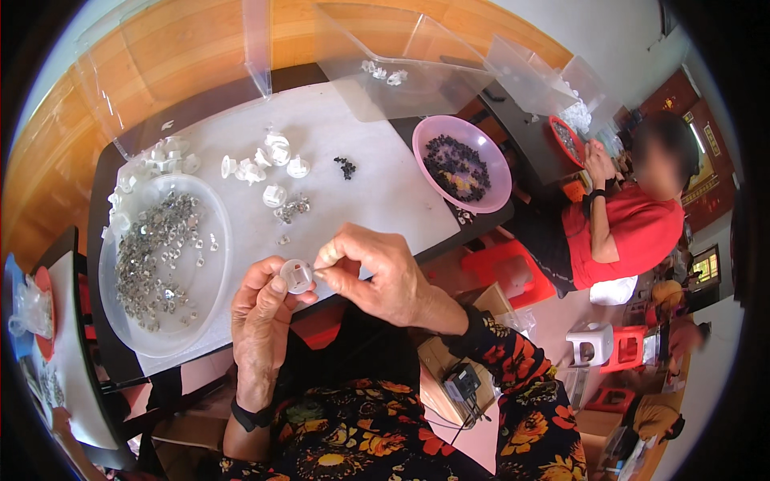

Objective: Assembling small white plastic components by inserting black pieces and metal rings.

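Observation:
My left hand [261, 314] grips a small round white plastic part [297, 276] at the table's front edge, its ring-shaped side facing up. Thumb and fingertips of my right hand [389, 276] are pinched together right beside the part; whatever is between them is too small to make out. Just beyond lie a little heap of shiny metal pieces [292, 210] and several white plastic parts [275, 150]. A small cluster of black pieces [345, 167] rests farther right on the white table surface [385, 200].
At the left stands a large clear round tray [215, 276] with many metal pieces, white parts [167, 154] piled behind it. A pink bowl [501, 172] of black pieces sits at the right corner. Clear bins [401, 76] stand behind. A person in red [630, 232] works at the right.

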Demonstrator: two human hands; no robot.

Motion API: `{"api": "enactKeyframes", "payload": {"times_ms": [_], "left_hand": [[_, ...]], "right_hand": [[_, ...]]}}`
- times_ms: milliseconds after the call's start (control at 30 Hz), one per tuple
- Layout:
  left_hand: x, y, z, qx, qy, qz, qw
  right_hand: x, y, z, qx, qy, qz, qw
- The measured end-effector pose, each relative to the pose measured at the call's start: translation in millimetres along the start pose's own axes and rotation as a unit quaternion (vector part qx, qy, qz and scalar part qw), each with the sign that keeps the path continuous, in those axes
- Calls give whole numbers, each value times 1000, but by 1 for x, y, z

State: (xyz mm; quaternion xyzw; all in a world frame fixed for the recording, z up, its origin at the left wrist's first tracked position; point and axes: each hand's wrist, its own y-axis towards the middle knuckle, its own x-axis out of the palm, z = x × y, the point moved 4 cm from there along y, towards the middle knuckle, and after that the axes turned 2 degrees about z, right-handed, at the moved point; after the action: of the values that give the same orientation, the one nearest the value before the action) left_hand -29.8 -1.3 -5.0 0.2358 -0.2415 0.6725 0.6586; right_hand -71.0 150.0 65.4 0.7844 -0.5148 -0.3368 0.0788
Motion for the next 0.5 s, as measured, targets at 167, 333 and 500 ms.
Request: {"api": "enactKeyframes", "payload": {"times_ms": [167,333,500], "left_hand": [[6,1,-3,-10,-26,-23,999],[5,1,-3,-14,-37,-10,999],[5,1,-4,-12,-37,-4,999]], "right_hand": [[13,-9,1,-22,-26,39,999],[16,-10,-3,-71,-100,46,991],[17,-14,-3,-44,-79,23,996]]}}
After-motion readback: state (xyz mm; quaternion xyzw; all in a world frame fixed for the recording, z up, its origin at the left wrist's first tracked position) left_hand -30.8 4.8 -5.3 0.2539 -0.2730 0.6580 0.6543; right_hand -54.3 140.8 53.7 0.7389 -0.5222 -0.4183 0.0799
